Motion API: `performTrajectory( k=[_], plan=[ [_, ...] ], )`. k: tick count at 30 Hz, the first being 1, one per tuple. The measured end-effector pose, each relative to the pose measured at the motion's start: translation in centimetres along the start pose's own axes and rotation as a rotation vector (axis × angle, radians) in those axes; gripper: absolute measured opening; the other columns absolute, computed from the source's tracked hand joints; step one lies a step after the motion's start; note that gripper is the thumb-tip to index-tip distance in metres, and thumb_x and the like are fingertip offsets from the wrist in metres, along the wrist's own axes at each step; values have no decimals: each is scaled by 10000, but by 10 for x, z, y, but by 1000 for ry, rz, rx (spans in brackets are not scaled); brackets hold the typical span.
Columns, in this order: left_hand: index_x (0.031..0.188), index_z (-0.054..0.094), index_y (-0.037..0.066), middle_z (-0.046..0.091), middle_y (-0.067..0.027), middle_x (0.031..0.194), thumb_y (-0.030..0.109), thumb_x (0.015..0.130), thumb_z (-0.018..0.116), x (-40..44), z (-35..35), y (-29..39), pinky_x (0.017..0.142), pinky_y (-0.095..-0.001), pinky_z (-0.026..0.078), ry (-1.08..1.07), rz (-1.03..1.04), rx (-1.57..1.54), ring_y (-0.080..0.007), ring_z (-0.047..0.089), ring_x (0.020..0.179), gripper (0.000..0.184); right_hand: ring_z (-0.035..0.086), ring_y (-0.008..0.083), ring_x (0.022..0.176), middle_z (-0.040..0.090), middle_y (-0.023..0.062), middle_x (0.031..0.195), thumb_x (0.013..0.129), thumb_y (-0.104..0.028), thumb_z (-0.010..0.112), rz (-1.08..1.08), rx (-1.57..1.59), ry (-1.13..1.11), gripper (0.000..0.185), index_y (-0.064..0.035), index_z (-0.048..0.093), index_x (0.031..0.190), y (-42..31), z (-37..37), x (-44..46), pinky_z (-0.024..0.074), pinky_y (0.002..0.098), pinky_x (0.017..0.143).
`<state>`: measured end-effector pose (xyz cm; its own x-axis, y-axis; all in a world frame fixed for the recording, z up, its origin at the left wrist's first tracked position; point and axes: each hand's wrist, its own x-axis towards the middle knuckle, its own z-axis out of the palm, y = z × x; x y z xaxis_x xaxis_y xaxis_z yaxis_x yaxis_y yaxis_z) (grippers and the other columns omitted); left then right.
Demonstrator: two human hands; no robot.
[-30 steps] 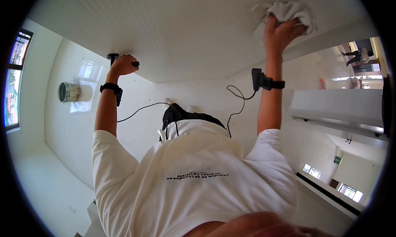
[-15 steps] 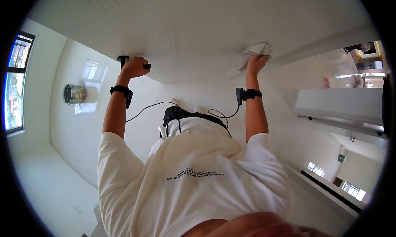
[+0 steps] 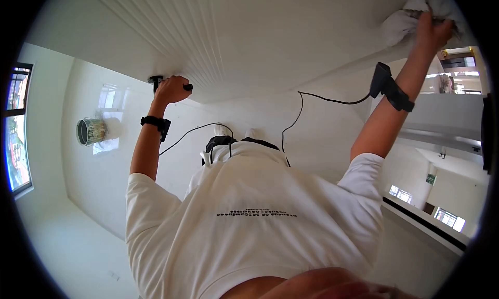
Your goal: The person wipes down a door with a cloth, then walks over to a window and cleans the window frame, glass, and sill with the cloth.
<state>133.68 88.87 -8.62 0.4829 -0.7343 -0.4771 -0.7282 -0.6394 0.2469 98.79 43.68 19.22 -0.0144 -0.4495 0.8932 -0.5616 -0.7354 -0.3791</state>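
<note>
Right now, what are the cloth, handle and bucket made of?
Cloth: matte fabric, perhaps cotton; it bunches into folds. Handle: probably metal, with an even black finish on a slim bar. Bucket: maybe plastic or metal; its streaky side hides which.

Glaring daylight from the left window [image 3: 17, 153], black fisheye-warped edges

Shirt print: small dark lettering [image 3: 257, 214] is running across the white shirt [image 3: 260, 247], toward six o'clock.
Wording: appearing too small and distorted for reading.
</note>
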Motion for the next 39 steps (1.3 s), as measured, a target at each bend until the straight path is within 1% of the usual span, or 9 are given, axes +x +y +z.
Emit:
performTrajectory(
  k=[3,7,14,19,26,28,30,35,39],
  plan=[
    [833,710,84,712,-146,857,283,769,659,2,5,-6,819,-468,538,-10,43,7,-390,669,872,215,570,434,1067,552,257,1168,760,-388,768,-292,-192,-30,724,38,482,1272,-40,12,-45,460,555,888],
    [816,707,93,717,-132,854,267,743,650,-2,-7,2,801,-452,543,-17,40,43,-361,676,853,197,523,459,1067,547,250,1183,789,-263,733,-183,-44,-53,606,45,476,1242,-84,40,-188,399,527,935],
    [866,742,115,729,-119,880,280,747,632,3,5,-9,818,-451,552,23,84,94,-344,689,886,232,586,466,1122,605,253,1237,823,-233,702,695,206,-613,620,1,438,1333,-39,29,-403,497,525,935],
    [882,752,121,735,-113,892,269,751,617,-3,0,-5,845,-443,548,10,106,95,-344,691,900,240,657,392,1095,684,207,1163,814,-243,707,702,258,-525,557,-50,518,1301,-20,-11,-339,507,435,949],
    [851,722,111,722,-121,851,291,773,637,-2,2,-6,848,-464,535,64,165,91,-354,685,869,214,633,154,972,684,69,1098,785,-112,795,219,408,-345,473,11,607,1200,-83,-65,-131,508,285,863],
    [865,727,118,725,-116,875,298,775,639,0,5,-10,854,-460,536,62,168,96,-347,686,889,220,685,248,948,704,119,1081,781,-201,812,52,395,-356,501,-7,596,1190,-113,-76,-94,533,344,840],
    [879,732,129,726,-110,903,304,778,639,0,1,-7,853,-451,541,50,165,94,-335,686,915,222,662,306,1036,671,175,1172,805,-184,765,234,560,-479,553,28,556,1271,-160,-81,-84,524,399,888],
    [839,718,122,719,-107,877,285,778,630,-4,1,-5,804,-455,541,90,187,83,-341,682,877,195,658,379,1002,661,239,1145,801,-153,750,-105,141,-223,622,53,516,1340,-168,-34,-140,521,436,898],
    [769,689,94,703,-113,808,262,769,623,-3,6,-8,750,-461,537,120,218,104,-359,672,817,182,697,386,916,718,157,1009,729,-389,827,-39,-31,-336,559,-71,579,1116,-162,-36,-188,551,455,784]
  ],
)
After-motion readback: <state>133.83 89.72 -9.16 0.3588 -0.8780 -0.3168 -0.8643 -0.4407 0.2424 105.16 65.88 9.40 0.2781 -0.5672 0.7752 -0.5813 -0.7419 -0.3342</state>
